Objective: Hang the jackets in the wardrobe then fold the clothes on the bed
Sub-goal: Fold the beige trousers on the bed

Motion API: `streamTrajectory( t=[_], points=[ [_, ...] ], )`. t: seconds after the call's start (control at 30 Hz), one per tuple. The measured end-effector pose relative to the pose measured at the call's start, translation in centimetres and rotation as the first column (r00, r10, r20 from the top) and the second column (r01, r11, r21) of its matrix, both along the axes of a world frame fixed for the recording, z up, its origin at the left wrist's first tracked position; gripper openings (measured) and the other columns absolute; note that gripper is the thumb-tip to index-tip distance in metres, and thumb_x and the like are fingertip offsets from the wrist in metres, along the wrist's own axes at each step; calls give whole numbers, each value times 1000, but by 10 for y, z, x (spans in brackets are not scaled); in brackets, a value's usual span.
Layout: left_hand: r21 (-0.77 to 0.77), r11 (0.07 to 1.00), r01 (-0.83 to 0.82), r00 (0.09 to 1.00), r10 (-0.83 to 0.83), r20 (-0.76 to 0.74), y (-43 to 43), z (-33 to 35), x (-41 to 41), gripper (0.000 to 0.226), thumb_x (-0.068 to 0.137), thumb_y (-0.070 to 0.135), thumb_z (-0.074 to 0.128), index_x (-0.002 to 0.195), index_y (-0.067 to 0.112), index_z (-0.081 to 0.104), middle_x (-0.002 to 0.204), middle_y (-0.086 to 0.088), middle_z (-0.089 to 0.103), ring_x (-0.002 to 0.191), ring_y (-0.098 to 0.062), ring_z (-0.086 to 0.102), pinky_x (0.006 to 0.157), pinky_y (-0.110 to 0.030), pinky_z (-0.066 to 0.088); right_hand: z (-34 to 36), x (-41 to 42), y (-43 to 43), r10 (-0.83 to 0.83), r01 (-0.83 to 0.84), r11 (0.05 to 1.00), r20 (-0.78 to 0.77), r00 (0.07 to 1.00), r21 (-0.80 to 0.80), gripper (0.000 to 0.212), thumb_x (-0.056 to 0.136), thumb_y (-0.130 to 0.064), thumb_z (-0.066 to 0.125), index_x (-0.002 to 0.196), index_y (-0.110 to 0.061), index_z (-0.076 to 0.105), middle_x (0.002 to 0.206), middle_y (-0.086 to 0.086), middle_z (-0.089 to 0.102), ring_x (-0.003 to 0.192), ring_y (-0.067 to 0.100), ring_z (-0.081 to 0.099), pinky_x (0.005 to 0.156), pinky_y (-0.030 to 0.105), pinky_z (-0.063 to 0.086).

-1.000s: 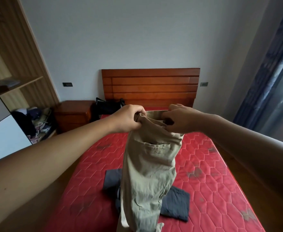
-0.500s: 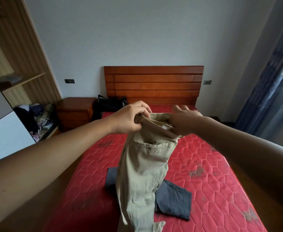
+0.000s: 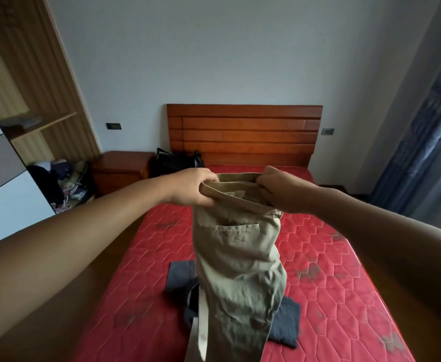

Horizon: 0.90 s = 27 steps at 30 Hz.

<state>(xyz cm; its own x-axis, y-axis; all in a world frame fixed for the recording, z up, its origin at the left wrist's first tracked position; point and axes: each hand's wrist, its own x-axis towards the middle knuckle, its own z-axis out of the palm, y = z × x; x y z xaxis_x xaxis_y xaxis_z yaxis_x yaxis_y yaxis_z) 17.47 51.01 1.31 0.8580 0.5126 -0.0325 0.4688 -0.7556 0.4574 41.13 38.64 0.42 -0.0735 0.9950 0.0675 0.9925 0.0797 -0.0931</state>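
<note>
Dark garment: lying flat on the red bed, well below the fingers, partly hidden behind the trouser legs.
Khaki trousers: hanging in the air over the bed, long axis vertical, waistband pointing up at the fingers, legs trailing down.
Left hand: fingers gripping the waistband's left end.
Right hand: fingers gripping the waistband's right end.
Black bag: sitting beyond the fingers, beside the headboard.
Wardrobe: open compartment holding a heap of clothes, far left of the fingers.

I hold khaki trousers by the waistband, left hand and right hand gripping, above the red mattress; dark folded clothes lie beneath.
</note>
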Motion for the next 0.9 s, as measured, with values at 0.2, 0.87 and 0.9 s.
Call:
streamTrajectory(
  t=[0.2, 0.87, 0.9],
  points=[
    [-133, 990, -44, 999, 48, 26, -6, 14, -4, 73, 79, 86, 38, 121, 34, 65, 112, 23, 61, 108, 0, 57, 90, -24, 43, 20, -5, -9, 7, -4, 993, -32, 999, 116, 30, 106, -34, 44, 102, -14, 65, 100, 3, 60, 82, 20, 62, 74, 40, 57],
    [8, 1000, -23, 995, 24, -98, 3, 78, 3, 21, 102, 19, 55, 89, 23, 72, 86, 3, 74, 77, -14, 74, 68, -31, 61, 71, -3, -21, -60, 70, 997, 206, 977, -40, 19, 99, -20, 53, 90, -15, 69, 85, 0, 65, 78, 19, 64, 76, 39, 58],
    [-12, 1000, -23, 996, 22, -87, 6, 84, 0, 21, 101, 18, 57, 88, 24, 72, 87, 3, 74, 78, -13, 74, 67, -29, 60, 73, -1, -19, -71, 68, 997, 169, 983, 23, 20, 100, -20, 52, 90, -13, 67, 87, 0, 63, 80, 20, 63, 77, 39, 57]
  ],
)
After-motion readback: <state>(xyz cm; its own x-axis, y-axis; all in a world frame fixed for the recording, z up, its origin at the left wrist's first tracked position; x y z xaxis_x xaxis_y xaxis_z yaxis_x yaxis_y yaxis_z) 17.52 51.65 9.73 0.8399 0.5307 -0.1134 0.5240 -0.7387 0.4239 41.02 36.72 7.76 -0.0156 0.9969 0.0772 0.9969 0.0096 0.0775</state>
